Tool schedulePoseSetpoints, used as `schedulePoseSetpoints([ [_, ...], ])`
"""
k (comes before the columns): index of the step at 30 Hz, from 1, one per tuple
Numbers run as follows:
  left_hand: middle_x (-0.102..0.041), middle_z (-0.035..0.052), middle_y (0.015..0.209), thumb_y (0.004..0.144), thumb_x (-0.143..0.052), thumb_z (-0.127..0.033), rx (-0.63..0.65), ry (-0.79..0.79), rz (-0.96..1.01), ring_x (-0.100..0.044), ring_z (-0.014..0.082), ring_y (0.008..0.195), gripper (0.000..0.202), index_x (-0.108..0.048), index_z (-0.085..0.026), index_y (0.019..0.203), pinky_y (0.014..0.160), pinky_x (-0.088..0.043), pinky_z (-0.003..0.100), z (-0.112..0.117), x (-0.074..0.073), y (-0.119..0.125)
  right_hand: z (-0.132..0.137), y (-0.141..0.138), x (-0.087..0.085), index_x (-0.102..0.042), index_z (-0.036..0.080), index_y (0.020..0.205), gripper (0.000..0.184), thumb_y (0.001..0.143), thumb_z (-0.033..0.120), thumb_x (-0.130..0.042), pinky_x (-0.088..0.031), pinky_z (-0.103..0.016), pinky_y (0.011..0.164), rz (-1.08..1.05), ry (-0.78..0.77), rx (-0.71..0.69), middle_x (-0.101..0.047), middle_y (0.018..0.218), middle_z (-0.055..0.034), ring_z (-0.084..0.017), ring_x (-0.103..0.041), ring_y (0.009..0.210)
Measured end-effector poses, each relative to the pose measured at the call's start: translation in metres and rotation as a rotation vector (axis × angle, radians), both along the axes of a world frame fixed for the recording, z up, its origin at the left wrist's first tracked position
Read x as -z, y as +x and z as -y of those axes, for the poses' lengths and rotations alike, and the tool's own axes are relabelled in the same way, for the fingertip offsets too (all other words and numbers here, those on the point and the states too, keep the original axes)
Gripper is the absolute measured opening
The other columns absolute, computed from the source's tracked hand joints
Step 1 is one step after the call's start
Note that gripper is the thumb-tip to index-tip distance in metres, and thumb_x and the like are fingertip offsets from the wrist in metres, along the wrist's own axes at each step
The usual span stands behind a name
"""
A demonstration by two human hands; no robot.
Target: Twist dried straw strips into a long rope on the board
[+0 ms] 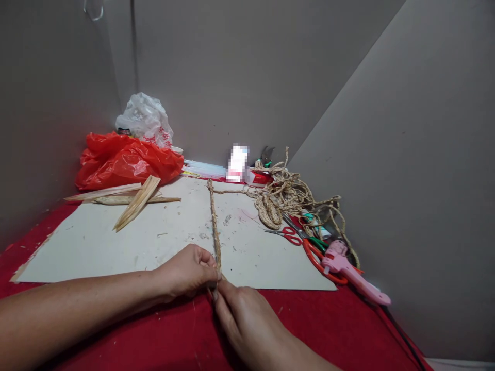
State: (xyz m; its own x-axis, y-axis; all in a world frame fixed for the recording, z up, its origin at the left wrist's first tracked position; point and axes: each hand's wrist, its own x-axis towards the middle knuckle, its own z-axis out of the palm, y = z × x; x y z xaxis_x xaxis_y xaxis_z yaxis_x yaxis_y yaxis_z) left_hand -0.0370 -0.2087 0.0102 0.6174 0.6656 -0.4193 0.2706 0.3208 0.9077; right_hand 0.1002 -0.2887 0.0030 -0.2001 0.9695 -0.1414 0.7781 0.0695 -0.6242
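A thin stick wrapped in jute twine (pixel 214 221) lies lengthwise on a white board (pixel 116 242), its near end at the board's front edge. My left hand (pixel 187 270) is closed, pinching that near end from the left. My right hand (pixel 242 317) meets it from below, fingers pressed on the same end. The twine runs from the stick's far end to a loose tangle of jute cord (pixel 288 198) at the right.
Several split bamboo strips (pixel 131 201) lie at the board's far left, by a red plastic bag (pixel 124 159) and a white bag (pixel 147 118). A pink glue gun (pixel 350 273), red scissors (pixel 288 234) and orange-handled scissors (pixel 319 260) lie right. Grey walls close in.
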Motion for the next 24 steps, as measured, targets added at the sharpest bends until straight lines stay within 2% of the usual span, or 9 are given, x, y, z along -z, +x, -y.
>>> schedulePoseSetpoints([
  [4, -0.035, -0.0102, 0.038, 0.063, -0.06, -0.032, 0.002, -0.031, 0.01, -0.021, 0.0027, 0.03, 0.022, -0.043, -0.019, 0.057, 0.033, -0.014, 0.02, -0.001, -0.001, -0.002, 0.004, 0.016, -0.025, -0.061, 0.02, 0.066, 0.027, 0.084, 0.038, -0.05, -0.026, -0.026, 0.048, 0.04, -0.085, -0.175, -0.06, 0.056, -0.0039, -0.013, -0.046, 0.046],
  [5, -0.036, -0.0101, 0.039, 0.063, -0.06, -0.033, 0.01, -0.04, 0.02, -0.021, 0.0027, 0.031, 0.022, -0.044, -0.019, 0.058, 0.032, -0.014, 0.02, -0.002, -0.002, -0.003, 0.002, 0.022, -0.032, -0.059, 0.02, 0.063, 0.03, 0.084, 0.041, -0.051, -0.027, -0.026, 0.049, 0.012, -0.069, -0.16, -0.059, 0.055, -0.003, -0.013, -0.046, 0.047],
  [8, -0.037, -0.0098, 0.039, 0.062, -0.063, -0.034, 0.03, -0.047, 0.051, -0.023, 0.0031, 0.032, 0.023, -0.046, -0.018, 0.06, 0.033, -0.016, 0.019, -0.005, -0.006, -0.005, -0.014, 0.034, -0.044, -0.058, 0.019, 0.068, 0.036, 0.088, 0.045, -0.044, -0.034, -0.026, 0.055, -0.101, 0.105, 0.06, -0.059, 0.061, -0.0034, -0.015, -0.05, 0.058],
  [9, -0.036, -0.0099, 0.04, 0.062, -0.063, -0.035, 0.032, -0.047, 0.065, -0.023, 0.0031, 0.032, 0.024, -0.047, -0.018, 0.06, 0.033, -0.016, 0.019, -0.006, -0.006, -0.006, -0.021, 0.035, -0.043, -0.06, 0.019, 0.076, 0.034, 0.088, 0.046, -0.044, -0.037, -0.025, 0.059, -0.185, 0.108, 0.076, -0.061, 0.069, -0.0043, -0.016, -0.053, 0.065],
  [11, -0.037, -0.0097, 0.041, 0.062, -0.064, -0.036, 0.033, -0.052, 0.096, -0.024, 0.003, 0.033, 0.026, -0.046, -0.018, 0.06, 0.034, -0.016, 0.019, -0.006, -0.007, -0.006, -0.033, 0.032, -0.034, -0.058, 0.018, 0.083, 0.035, 0.087, 0.05, -0.044, -0.04, -0.024, 0.062, -0.38, -0.045, 0.028, -0.062, 0.076, -0.0044, -0.016, -0.055, 0.069],
  [13, -0.041, -0.0085, 0.043, 0.063, -0.063, -0.036, 0.045, -0.056, 0.113, -0.024, 0.0028, 0.033, 0.025, -0.045, -0.018, 0.06, 0.034, -0.016, 0.019, -0.004, -0.007, -0.006, -0.042, 0.027, -0.02, -0.055, 0.017, 0.08, 0.043, 0.086, 0.056, -0.04, -0.038, -0.022, 0.051, -0.519, -0.302, -0.006, -0.056, 0.066, -0.001, -0.012, -0.051, 0.054],
  [15, -0.043, -0.0079, 0.043, 0.063, -0.062, -0.035, 0.048, -0.049, 0.097, -0.023, 0.0028, 0.033, 0.024, -0.046, -0.018, 0.06, 0.033, -0.014, 0.02, -0.003, -0.006, -0.006, -0.046, 0.023, -0.008, -0.05, 0.017, 0.07, 0.05, 0.084, 0.063, -0.037, -0.027, -0.02, 0.04, -0.546, -0.459, -0.014, -0.045, 0.053, 0.004, -0.007, -0.035, 0.039],
  [18, -0.037, -0.0094, 0.04, 0.061, -0.063, -0.032, 0.021, -0.044, 0.044, -0.021, 0.0026, 0.032, 0.021, -0.048, -0.017, 0.058, 0.032, -0.013, 0.02, -0.003, -0.007, -0.006, -0.05, 0.024, -0.001, -0.043, 0.017, 0.061, 0.053, 0.082, 0.065, -0.039, -0.016, -0.021, 0.04, -0.532, -0.485, -0.06, -0.034, 0.051, 0.0064, -0.005, -0.022, 0.041],
  [24, -0.036, -0.0089, 0.04, 0.059, -0.059, -0.027, 0.032, -0.01, -0.062, -0.026, 0.0047, 0.034, 0.014, -0.049, -0.018, 0.058, 0.033, -0.022, 0.018, -0.006, -0.006, -0.007, -0.055, 0.024, -0.006, -0.039, 0.017, 0.06, 0.049, 0.079, 0.061, -0.049, -0.013, -0.023, 0.045, -0.601, -0.445, -0.127, -0.025, 0.055, 0.0064, -0.007, -0.017, 0.05],
])
